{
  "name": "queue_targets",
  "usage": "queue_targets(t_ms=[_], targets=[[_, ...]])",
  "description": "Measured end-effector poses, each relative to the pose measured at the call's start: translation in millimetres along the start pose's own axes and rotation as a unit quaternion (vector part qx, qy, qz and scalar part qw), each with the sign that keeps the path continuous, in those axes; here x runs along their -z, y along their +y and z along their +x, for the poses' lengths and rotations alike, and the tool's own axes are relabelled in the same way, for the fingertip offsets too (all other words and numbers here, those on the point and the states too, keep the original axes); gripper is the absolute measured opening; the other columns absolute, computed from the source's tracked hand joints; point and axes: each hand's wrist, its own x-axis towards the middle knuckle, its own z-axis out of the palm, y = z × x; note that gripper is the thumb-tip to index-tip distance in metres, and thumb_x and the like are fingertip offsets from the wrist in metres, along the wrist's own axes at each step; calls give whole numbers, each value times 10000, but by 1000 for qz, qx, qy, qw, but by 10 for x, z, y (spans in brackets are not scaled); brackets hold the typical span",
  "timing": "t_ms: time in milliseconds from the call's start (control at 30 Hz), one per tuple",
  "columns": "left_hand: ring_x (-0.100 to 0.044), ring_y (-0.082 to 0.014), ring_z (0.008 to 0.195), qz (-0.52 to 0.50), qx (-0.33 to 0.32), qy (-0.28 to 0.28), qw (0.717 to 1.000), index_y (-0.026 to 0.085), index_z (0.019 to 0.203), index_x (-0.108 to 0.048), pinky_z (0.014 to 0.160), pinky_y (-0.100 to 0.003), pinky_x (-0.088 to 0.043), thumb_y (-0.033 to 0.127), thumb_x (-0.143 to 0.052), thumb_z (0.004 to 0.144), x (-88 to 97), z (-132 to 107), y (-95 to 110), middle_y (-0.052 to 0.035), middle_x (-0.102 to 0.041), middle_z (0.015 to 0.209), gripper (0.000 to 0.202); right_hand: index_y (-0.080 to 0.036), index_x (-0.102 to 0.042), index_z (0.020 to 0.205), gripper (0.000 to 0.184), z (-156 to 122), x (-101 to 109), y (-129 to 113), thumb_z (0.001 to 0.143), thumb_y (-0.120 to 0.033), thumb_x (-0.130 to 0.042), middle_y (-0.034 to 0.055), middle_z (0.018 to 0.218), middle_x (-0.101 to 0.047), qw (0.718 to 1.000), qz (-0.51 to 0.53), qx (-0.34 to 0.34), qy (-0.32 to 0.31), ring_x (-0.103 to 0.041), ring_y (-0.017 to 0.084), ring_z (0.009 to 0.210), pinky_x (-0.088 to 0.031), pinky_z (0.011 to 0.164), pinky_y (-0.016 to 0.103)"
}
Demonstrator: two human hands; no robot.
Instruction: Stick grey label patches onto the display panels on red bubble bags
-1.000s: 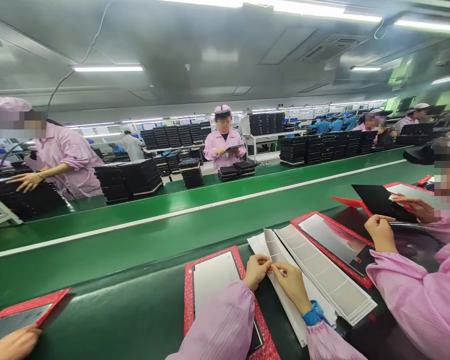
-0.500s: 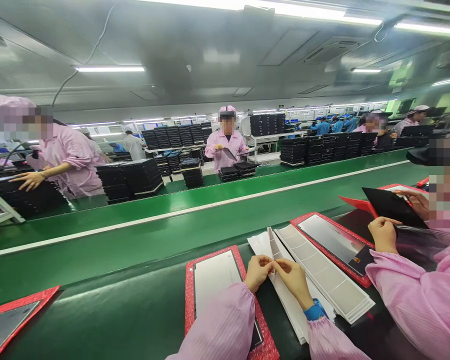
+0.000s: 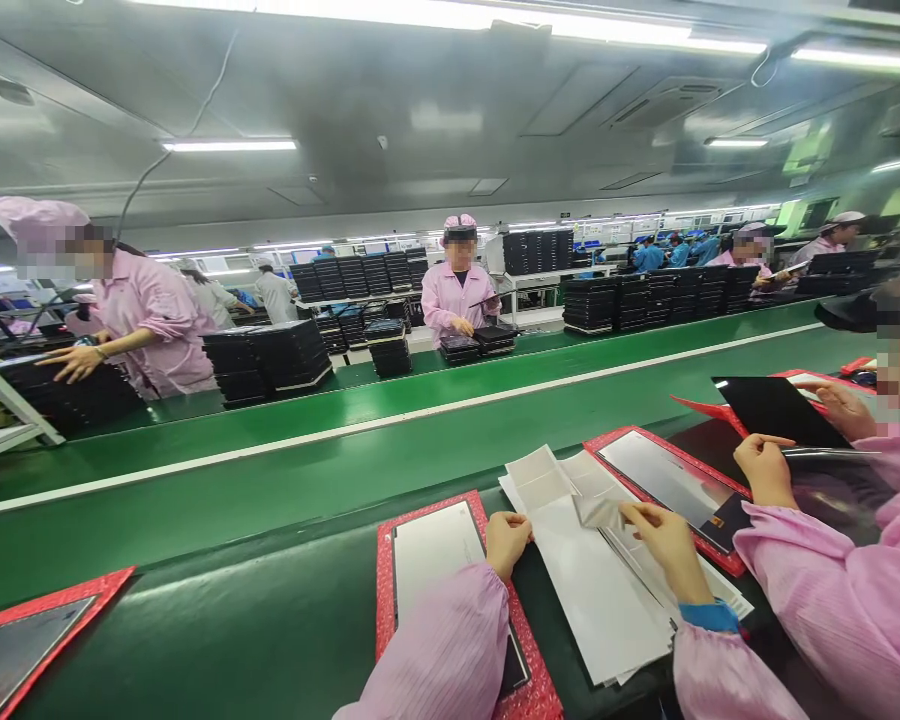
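While the right hand pinches a lifted corner of the white sheet, the left hand sits bent at its edge, its grip unclear. The sheet lies on a dark green bench below a green conveyor, with little room between red trays, each holding a panel.

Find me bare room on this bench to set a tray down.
Bare dark green mat runs between the lower-left red-framed panel and the middle red-framed panel. It's crowded at the white sheets, between the left hand and right hand, up against the right red-framed panel.
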Motion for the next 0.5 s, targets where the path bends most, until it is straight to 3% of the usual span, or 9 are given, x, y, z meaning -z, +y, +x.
queue_targets(t_ms=[100, 200, 267, 367, 433, 500], targets=[[-590, -114, 595, 39, -13, 27, 999, 121, 730, -590, 651, -285, -484, 306, -598, 775, 41, -21, 75, 21, -602, 592, 191, -103, -637, 809, 441, 3, 291, -71, 647, -510, -593, 90, 747, -651, 999, 10, -1, 43, -597, 203, 703, -488, 637, 295], [-578, -140, 569, 67, -61, 61, 994, 132, 793, -582, 641, -285, -455, 286, -650, 702, 88, -174, 245, 26, -576, 517, 191, -138, -632, 807, 396, -163, 332, -237, 645, -499, -616, 58, 773, -644, 999, 2, 19, 45, -581, 170, 704, -467, 671, 268], [-565, -137, 584, 77, -104, 66, 989, 157, 813, -577, 632, -274, -442, 343, -626, 713, 117, -380, 383, 17, -593, 579, 217, -167, -636, 785, 344, -362, 214, -377, 659, -486, -627, 32, 753, -636, 997, -49, 53, 37, -553, 145, 645, -445, 647, 265], [-567, -130, 649, 87, -201, 11, 976, 190, 816, -594, 645, -255, -452, 377, -654, 678, 163, -804, 545, 1, -626, 745, 240, -199, -631, 774, 263, -730, -98, -564, 742, -455, -574, 10, 732, -621, 982, -112, 150, -1, -520, 132, 624, -419, 626, 269], [-575, -158, 815, 108, -301, -31, 947, 201, 970, -576, 752, -276, -464, 282, -681, 653, 208, -1083, 580, -25, -625, 921, 344, -207, -618, 795, 215, -962, -328, -645, 799, -404, -530, 9, 742, -610, 969, -110, 218, -41, -525, 136, 670, -413, 638, 270], [-546, -176, 956, 126, -347, -22, 929, 205, 1091, -520, 854, -304, -450, 172, -647, 667, 266, -1299, 547, -48, -598, 1040, 444, -210, -603, 842, 176, -1150, -528, -688, 838, -346, -492, 14, 789, -603, 959, -94, 259, -59, -528, 140, 733, -416, 674, 274]])
